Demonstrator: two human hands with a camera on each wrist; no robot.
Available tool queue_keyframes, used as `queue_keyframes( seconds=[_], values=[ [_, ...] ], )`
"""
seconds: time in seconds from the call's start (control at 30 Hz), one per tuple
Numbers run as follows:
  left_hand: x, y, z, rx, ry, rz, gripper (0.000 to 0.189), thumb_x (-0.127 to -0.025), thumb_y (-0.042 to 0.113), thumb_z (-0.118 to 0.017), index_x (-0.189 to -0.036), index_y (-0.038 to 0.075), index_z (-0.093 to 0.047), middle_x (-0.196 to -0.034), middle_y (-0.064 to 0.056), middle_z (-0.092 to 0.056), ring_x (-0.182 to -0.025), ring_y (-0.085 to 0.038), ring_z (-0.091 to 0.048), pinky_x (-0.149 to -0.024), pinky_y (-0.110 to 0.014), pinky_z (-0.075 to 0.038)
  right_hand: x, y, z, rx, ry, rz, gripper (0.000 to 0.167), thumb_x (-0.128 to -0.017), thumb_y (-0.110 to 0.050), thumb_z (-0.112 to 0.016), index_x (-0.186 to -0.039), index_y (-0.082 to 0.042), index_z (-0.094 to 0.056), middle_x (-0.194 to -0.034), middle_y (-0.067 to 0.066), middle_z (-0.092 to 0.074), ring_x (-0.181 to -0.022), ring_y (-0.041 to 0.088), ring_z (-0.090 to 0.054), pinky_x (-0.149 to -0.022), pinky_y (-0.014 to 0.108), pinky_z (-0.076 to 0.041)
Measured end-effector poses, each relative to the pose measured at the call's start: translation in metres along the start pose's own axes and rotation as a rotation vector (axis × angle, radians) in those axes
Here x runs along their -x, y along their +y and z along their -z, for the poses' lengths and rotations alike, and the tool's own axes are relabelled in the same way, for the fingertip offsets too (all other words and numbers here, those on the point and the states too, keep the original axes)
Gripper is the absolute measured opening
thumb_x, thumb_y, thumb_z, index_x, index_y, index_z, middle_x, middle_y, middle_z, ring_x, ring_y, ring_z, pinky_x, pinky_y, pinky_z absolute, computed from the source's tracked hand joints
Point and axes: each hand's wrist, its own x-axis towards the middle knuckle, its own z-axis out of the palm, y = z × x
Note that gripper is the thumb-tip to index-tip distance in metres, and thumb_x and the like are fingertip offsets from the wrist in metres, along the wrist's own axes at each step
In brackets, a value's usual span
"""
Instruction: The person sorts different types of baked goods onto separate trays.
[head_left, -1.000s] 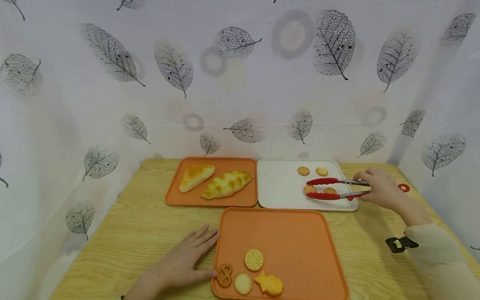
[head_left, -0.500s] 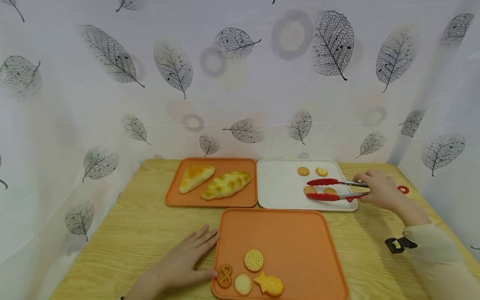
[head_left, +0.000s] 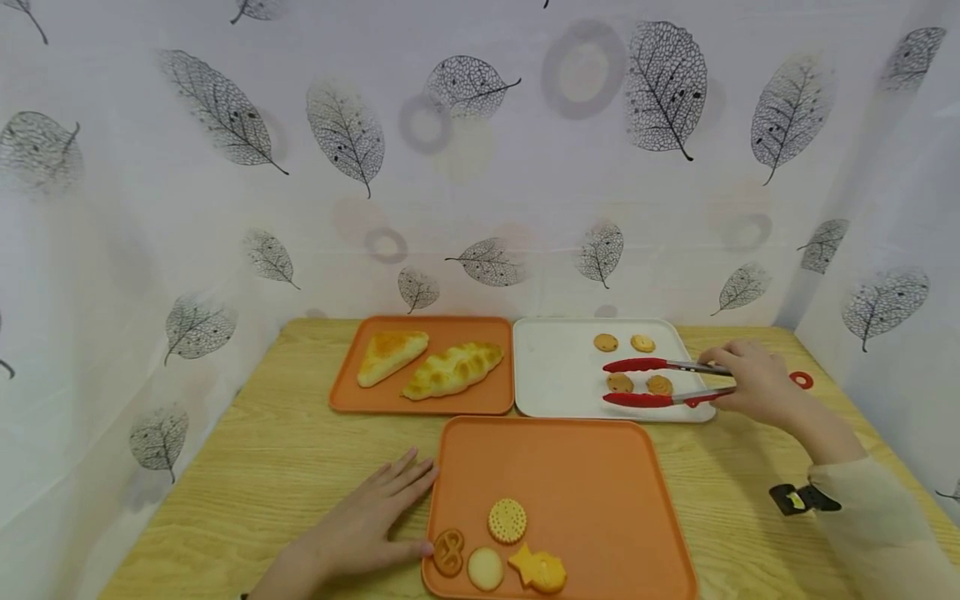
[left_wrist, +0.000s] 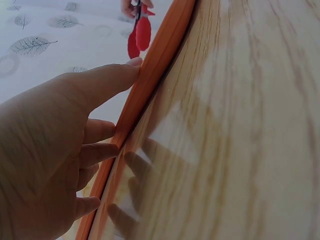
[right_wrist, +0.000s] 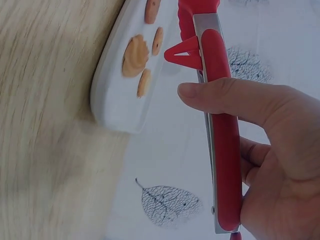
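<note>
My right hand (head_left: 757, 383) grips red-tipped metal tongs (right_wrist: 225, 130) from the right side, thumb on the red handle. The tongs' two arms are spread over the white tray (head_left: 551, 367), one on each side of a round cookie (head_left: 619, 382) and a swirled cookie (head_left: 660, 385). Behind them on the same tray lie two more small cookies (head_left: 606, 342). My left hand (head_left: 360, 521) lies with fingers extended at the left rim of the large orange tray (head_left: 570, 467); in the left wrist view its fingertips (left_wrist: 134, 62) meet that rim.
On the near orange tray sit a pretzel cookie (head_left: 449, 552), a plain round cookie (head_left: 486, 568), a dotted round cookie (head_left: 507, 521) and a fish-shaped cookie (head_left: 540, 570). A smaller orange tray (head_left: 345, 396) behind holds a triangular bread (head_left: 390, 357) and a braided bread (head_left: 453, 370). Leaf-print curtain (head_left: 487, 183) stands behind.
The tongs have shifted slightly left with my right hand, and their tips have spread a little wider, uncovering the two nearer cookies. My left hand stays in place.
</note>
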Motion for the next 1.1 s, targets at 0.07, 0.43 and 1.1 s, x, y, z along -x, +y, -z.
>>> queue_keyframes(
  seconds=[0.07, 0.43, 1.1],
  values=[
    [0.000, 0.000, 0.000, -0.004, 0.001, 0.000, 0.085, -0.090, 0.069, -0.049, -0.156, 0.021, -0.027, -0.160, -0.004, -0.032, -0.151, -0.029, -0.019, -0.115, -0.059, -0.029, 0.001, -0.007, 0.000, 0.009, 0.050, 0.047, 0.051, -0.063, -0.015, -0.088, -0.108, -0.010, -0.065, -0.101, 0.017, -0.060, -0.091, 0.037, -0.055, -0.065, 0.049, -0.043],
    [0.001, 0.001, 0.001, -0.001, 0.006, 0.000, 0.084, -0.089, 0.068, -0.050, -0.155, 0.020, -0.028, -0.159, -0.004, -0.033, -0.151, -0.030, -0.020, -0.115, -0.058, -0.029, 0.005, -0.048, -0.001, -0.016, 0.218, 0.279, 0.058, -0.052, -0.013, -0.093, -0.103, -0.014, -0.067, -0.097, 0.008, -0.060, -0.086, 0.030, -0.055, -0.065, 0.044, -0.040],
    [0.001, 0.000, -0.001, 0.001, -0.004, 0.016, 0.086, -0.088, 0.070, -0.049, -0.156, 0.022, -0.027, -0.160, -0.001, -0.030, -0.152, -0.027, -0.018, -0.117, -0.056, -0.028, 0.010, -0.126, -0.009, -0.145, 0.155, 0.491, 0.065, -0.048, 0.007, -0.081, -0.104, -0.022, -0.066, -0.096, -0.009, -0.055, -0.090, 0.010, -0.043, -0.069, 0.027, -0.028]
  ],
)
